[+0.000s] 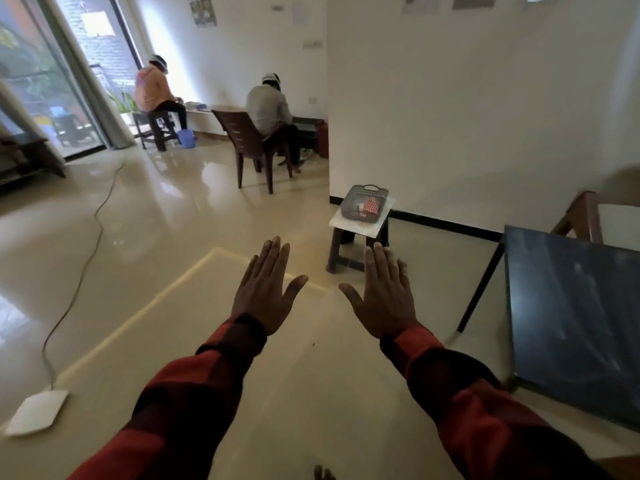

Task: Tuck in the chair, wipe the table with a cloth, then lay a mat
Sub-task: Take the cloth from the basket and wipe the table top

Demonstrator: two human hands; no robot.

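Observation:
My left hand (266,285) and my right hand (382,292) are stretched out in front of me, palms down with fingers straight, holding nothing above the tiled floor. A dark glass-topped table (571,313) stands at the right edge. Behind it a brown chair (581,216) shows only part of its frame near the wall. Ahead of my right hand a small brown stool (358,237) carries a grey basket (363,199) with a red-and-white checked cloth (371,205) inside.
A white cable (90,244) runs across the floor at the left to a flat white box (36,412). Two seated people (273,112) work at tables far back, one on a brown chair (249,147). White wall (467,116) to the right.

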